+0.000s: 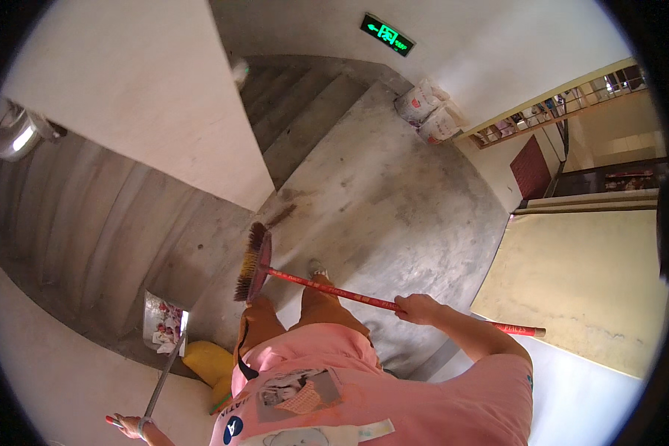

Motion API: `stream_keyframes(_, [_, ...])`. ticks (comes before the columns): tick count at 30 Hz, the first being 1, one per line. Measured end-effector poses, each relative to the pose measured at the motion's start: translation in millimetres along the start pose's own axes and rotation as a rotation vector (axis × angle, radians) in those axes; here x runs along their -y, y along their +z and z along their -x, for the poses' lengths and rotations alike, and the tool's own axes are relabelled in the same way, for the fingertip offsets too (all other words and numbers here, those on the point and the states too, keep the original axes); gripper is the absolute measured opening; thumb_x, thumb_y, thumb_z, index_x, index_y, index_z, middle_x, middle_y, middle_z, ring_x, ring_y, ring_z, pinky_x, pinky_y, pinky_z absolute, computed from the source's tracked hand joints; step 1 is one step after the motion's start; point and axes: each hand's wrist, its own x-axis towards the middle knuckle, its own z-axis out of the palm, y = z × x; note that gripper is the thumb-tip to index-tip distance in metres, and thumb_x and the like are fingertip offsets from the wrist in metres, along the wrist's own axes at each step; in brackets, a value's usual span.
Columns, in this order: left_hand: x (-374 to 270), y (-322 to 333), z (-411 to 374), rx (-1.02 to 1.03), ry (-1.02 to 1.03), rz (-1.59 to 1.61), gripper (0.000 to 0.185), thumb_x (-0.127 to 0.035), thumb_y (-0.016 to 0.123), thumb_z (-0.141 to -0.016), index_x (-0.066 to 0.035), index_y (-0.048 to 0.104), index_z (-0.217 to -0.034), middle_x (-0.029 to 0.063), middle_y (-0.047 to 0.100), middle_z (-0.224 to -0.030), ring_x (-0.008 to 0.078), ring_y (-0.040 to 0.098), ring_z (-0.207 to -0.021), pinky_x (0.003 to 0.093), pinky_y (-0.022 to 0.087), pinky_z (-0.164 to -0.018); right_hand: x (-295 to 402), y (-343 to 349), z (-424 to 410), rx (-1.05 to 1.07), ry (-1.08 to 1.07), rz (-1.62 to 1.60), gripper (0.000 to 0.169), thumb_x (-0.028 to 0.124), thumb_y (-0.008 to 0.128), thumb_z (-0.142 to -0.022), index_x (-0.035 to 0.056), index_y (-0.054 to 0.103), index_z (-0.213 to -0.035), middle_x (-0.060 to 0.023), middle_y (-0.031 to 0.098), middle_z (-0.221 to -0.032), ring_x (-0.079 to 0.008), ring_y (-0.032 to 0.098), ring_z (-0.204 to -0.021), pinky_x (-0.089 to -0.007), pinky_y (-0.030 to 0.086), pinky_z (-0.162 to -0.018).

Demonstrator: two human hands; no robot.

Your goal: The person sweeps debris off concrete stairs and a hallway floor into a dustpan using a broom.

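Observation:
My right hand [419, 309] is closed around the red handle of a broom [334, 290], whose free end sticks out past my forearm. The broom head [252, 262], with dark and yellow bristles, is raised in front of my legs. At the lower left, my left hand [129, 426] grips the upper end of a long grey dustpan handle [166, 374]. A small red-tipped piece shows by its fingers; I cannot tell what it is. Crumpled litter [169, 328] lies in the metal dustpan [151, 318], beside the stairs.
Concrete stairs [106, 206] are at left; another flight [306, 111] lies beyond the white dividing wall [161, 111]. White sacks or buckets [429, 111] stand by the far wall under a green exit sign [388, 34]. A yellow sack [209, 362] sits near my left side. Yellow panel [574, 284] at right.

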Motion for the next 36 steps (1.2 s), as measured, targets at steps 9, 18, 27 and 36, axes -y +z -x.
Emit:
stream_keyframes(9, [-109.7, 34.1, 158.0, -0.204, 0.324, -0.996, 0.037, -0.022, 0.059, -0.081, 0.000, 0.056, -0.110, 0.0137, 0.057, -0.094, 0.0224, 0.052, -0.077, 0.0338, 0.043, -0.073, -58.7, -81.9, 19.1, -0.039, -0.203, 0.001, 0.026, 0.030, 0.050, -0.082, 0.0067, 0.048, -0.092, -0.0164, 0.058, -0.071, -0.0365, 0.058, -0.070, -0.0463, 0.045, -0.064])
stream_keyframes(18, [-164.8, 111.7, 283.4, 0.053, 0.286, -0.866, 0.035, -0.019, 0.057, -0.081, -0.014, 0.055, -0.115, -0.0054, 0.032, -0.053, 0.0059, 0.027, -0.041, 0.0221, 0.023, -0.037, -21.9, -174.0, 29.0, -0.112, -0.433, -0.067, 0.028, 0.031, 0.052, -0.081, 0.0058, 0.049, -0.092, -0.0194, 0.058, -0.079, -0.0382, 0.056, -0.077, -0.0473, 0.044, -0.066])
stream_keyframes(27, [-201.0, 196.3, 331.1, 0.156, 0.267, -0.882, 0.007, -0.001, 0.051, -0.077, -0.008, 0.053, -0.074, -0.0070, 0.043, -0.068, 0.0035, 0.036, -0.061, 0.0201, 0.031, -0.055, 119.5, -266.5, 92.3, -0.164, -0.576, -0.016, 0.028, 0.029, 0.058, -0.079, 0.0042, 0.047, -0.083, -0.0220, 0.056, -0.071, -0.0433, 0.054, -0.071, -0.0485, 0.041, -0.058])
stream_keyframes(36, [-194.3, 192.4, 258.6, 0.200, -0.236, -0.884, 0.010, -0.007, 0.059, -0.079, -0.005, 0.052, -0.072, -0.0068, 0.042, -0.060, 0.0028, 0.035, -0.057, 0.0201, 0.031, -0.049, 448.2, -312.6, 52.0, -0.175, -0.732, 0.318, 0.027, 0.029, 0.054, -0.082, 0.0029, 0.047, -0.086, -0.0221, 0.057, -0.074, -0.0415, 0.055, -0.073, -0.0471, 0.043, -0.061])
